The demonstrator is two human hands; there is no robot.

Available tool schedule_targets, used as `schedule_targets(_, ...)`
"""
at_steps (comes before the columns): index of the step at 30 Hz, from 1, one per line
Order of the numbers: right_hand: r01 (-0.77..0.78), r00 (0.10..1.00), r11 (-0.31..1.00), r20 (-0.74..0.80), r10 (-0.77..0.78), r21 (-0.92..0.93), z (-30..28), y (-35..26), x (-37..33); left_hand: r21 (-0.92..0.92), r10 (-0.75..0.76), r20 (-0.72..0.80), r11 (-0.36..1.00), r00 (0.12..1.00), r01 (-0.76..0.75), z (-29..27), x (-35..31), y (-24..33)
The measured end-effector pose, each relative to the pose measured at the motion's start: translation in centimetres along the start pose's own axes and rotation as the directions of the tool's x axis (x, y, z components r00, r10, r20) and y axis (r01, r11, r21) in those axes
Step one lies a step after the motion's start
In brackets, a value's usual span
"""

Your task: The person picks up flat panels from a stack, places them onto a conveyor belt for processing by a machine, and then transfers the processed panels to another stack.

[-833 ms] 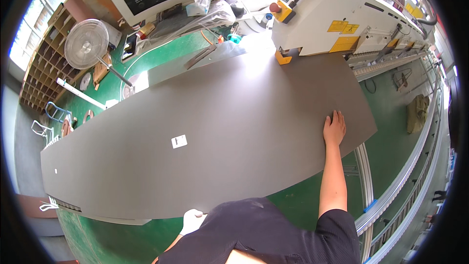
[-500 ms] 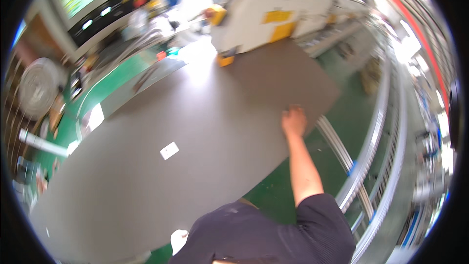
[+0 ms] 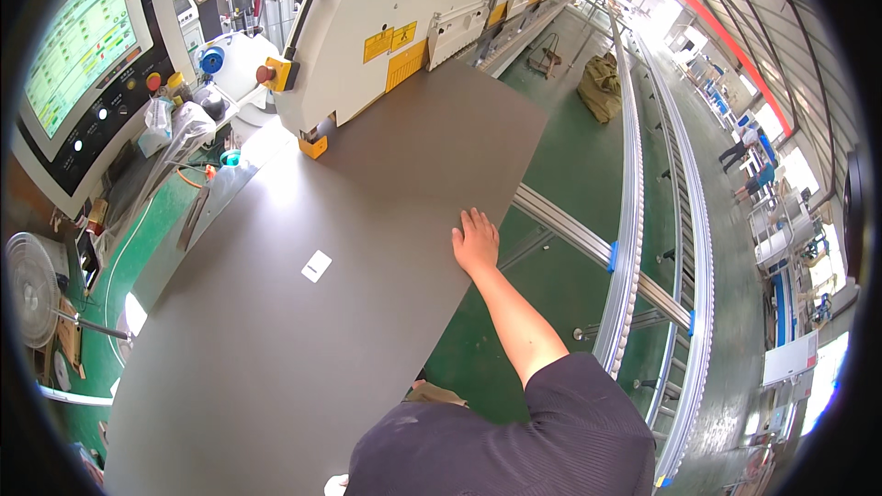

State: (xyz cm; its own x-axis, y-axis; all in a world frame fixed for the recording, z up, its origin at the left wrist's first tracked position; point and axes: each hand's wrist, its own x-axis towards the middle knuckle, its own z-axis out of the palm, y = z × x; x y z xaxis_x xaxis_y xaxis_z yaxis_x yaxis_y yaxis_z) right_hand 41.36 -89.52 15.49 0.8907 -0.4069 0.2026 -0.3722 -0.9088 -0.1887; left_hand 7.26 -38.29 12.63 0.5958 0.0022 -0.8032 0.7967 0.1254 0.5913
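Right hand point(image 3: 477, 241) lay flat, fingers toward 12 o'clock, on the grey panel point(image 3: 372, 230) spanning 7 to 1 o'clock. Left hand point(image 3: 336, 485) was mostly hidden; grip indeterminable. View had swung right.

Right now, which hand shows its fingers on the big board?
The right hand: bare, its fingers lie on the board. Only a white bit of the left hand shows at the bottom edge.
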Motion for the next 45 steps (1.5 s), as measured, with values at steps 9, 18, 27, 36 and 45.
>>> schedule_targets(9, -0.213, 0.965, 0.938, -0.094, 0.246, 0.275, 1.7, 1.9, -2.0, 0.248, 0.139, -0.102, 0.962, 0.985, -0.111, -0.6, -1.4, -1.6)
schedule_targets(18, -0.555, 0.725, -0.529, 0.685, 0.070, 0.642, 4.3, 2.1, -5.7, 0.440, 0.347, -0.166, 0.864, 0.923, -0.246, -0.8, -4.1, -3.2)
schedule_targets(27, -0.565, 0.690, -0.552, 0.718, 0.091, 0.613, 2.6, -0.6, -8.2, 0.000, 0.171, -0.228, 0.984, 0.958, -0.176, 1.7, -7.6, 0.8)
schedule_targets(36, -0.576, 0.696, -0.614, 0.718, -0.022, 0.540, 1.9, -1.6, -8.8, -0.499, 0.024, -0.140, 0.862, 0.990, -0.091, 2.0, -8.0, 1.2)
schedule_targets(45, -0.579, 0.722, -0.563, 0.692, -0.018, 0.589, 2.0, -2.5, -10.8, -0.883, 0.146, 0.131, 0.467, 0.981, 0.048, 0.2, -5.3, -3.2)
